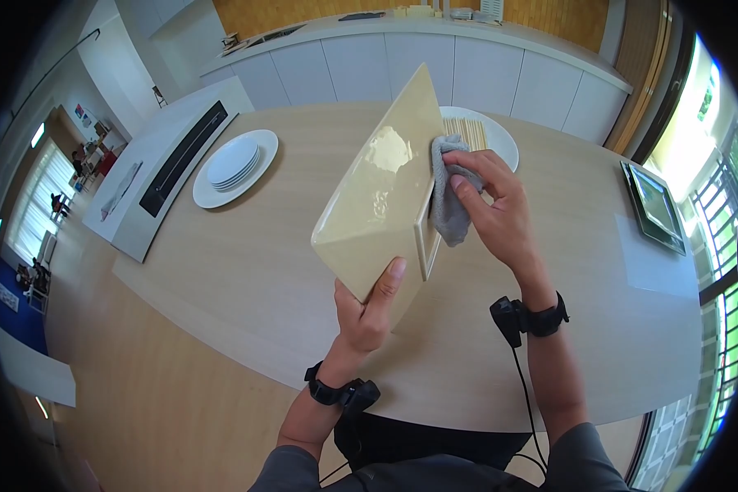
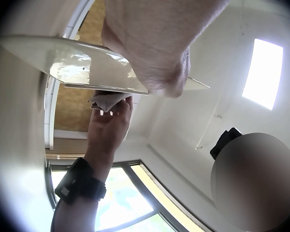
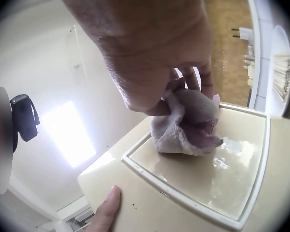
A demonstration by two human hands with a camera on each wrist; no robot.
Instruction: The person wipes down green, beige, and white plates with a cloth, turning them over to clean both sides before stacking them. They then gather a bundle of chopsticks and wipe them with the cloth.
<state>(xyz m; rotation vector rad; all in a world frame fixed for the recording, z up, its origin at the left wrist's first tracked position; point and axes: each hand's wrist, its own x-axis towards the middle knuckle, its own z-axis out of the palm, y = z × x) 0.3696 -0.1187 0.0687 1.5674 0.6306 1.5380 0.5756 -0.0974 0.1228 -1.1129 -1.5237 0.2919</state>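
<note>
A glossy cream square plate is held up on its edge above the table, its underside turned to the right. My left hand grips its lower corner, thumb on the glossy face. My right hand pinches a grey cloth against the underside. In the right wrist view the bunched cloth lies within the raised foot rim of the plate, and my left fingertip shows at the plate's border. The left wrist view shows the plate edge-on, with my right hand beneath it.
Behind the plate, a round white plate holds a bundle of thin sticks. To the left, small stacked plates sit on a large white plate. Dark-rimmed trays lie at the right edge of the table.
</note>
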